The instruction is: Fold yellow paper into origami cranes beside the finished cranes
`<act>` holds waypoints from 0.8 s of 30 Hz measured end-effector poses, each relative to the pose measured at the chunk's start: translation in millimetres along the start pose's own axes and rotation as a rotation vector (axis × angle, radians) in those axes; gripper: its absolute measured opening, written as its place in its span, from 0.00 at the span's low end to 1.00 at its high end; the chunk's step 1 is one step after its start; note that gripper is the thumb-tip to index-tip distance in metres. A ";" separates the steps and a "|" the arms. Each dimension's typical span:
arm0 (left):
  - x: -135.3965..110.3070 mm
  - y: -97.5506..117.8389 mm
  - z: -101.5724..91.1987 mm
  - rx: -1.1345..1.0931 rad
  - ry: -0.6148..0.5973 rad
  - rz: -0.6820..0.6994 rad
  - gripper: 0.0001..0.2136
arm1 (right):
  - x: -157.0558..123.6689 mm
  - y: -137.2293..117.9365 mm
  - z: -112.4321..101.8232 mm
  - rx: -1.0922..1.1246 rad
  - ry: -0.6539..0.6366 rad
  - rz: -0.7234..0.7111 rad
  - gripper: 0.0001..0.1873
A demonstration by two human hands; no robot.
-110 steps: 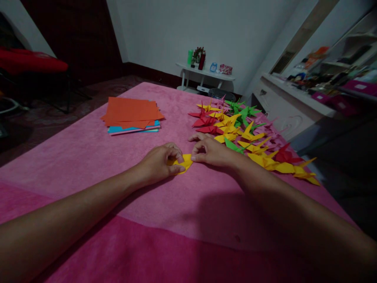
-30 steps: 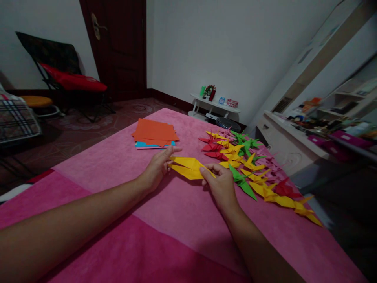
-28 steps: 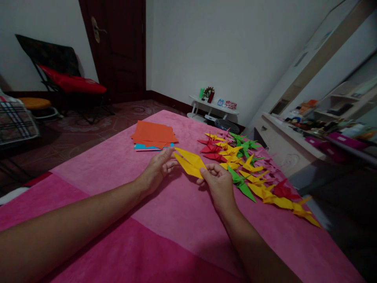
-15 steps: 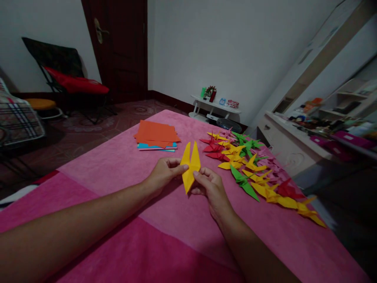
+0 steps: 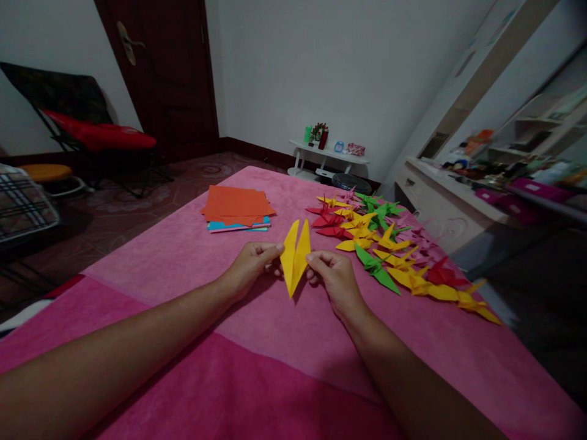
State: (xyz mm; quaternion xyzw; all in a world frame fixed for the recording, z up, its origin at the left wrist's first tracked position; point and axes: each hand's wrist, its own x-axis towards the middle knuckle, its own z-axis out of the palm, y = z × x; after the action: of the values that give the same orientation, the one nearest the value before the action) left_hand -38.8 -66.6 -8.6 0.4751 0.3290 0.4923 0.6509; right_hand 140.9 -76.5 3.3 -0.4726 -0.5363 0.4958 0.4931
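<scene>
A partly folded yellow origami paper (image 5: 294,260) is held up over the pink cloth, its single point downward and two narrow points upward with a slit between them. My left hand (image 5: 254,266) pinches its left edge between thumb and fingers. On the opposite edge, my right hand (image 5: 336,276) grips it the same way, thumb in front. Behind my left hand lies a stack of square paper (image 5: 237,203), orange on top with blue and other colours beneath. Folded paper cranes (image 5: 362,229) in yellow, red, green and pink spread to the right of my right hand.
The pink cloth (image 5: 156,256) covers the surface under my arms. A dresser (image 5: 440,201) with clutter stands at the right. Farther back are a small white shelf (image 5: 330,151), a dark door (image 5: 169,73) and a folding chair with a red seat (image 5: 101,135).
Both hands now hold the outer edges of the yellow paper; the thumbs were over its middle before. Its crosswise crease no longer shows, and the lower part looks longer. The view has shifted slightly.
</scene>
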 end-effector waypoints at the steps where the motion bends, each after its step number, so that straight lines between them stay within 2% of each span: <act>1: -0.1 0.5 0.3 -0.007 0.006 -0.009 0.17 | -0.3 -0.8 0.3 -0.002 0.008 -0.003 0.13; 4: -1.6 3.0 1.7 0.025 0.014 -0.012 0.17 | -1.1 -2.6 1.9 0.005 0.044 0.000 0.12; 7: -4.0 5.1 4.0 0.122 -0.001 -0.006 0.12 | -2.5 -3.1 4.8 0.023 0.062 -0.002 0.12; 10: -5.4 6.0 6.5 0.131 -0.023 -0.025 0.13 | -4.3 -3.1 7.3 0.040 0.037 0.003 0.12; 15: -3.1 12.5 3.3 0.151 -0.035 -0.081 0.12 | -2.3 -4.4 3.4 0.131 -0.026 0.093 0.14; 17: 0.2 19.0 -2.3 0.212 -0.105 -0.165 0.12 | 0.9 -5.0 -0.9 0.140 -0.035 0.113 0.15; 20: 7.5 28.9 -14.2 0.336 -0.308 -0.321 0.13 | 6.2 -4.9 -7.1 0.101 -0.054 0.112 0.17; 22: 12.4 32.0 -22.1 0.424 -0.382 -0.321 0.15 | 9.1 -3.8 -10.0 0.058 -0.052 0.116 0.19; 24: 15.5 31.1 -28.1 0.507 -0.343 -0.241 0.19 | 11.3 -1.7 -12.4 -0.010 -0.059 0.117 0.19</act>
State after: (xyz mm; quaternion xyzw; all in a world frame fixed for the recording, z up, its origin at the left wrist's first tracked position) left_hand -69.5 -41.6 12.0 0.6558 0.3803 0.2270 0.6114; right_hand 152.4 -64.5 5.9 -0.4907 -0.5247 0.5348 0.4449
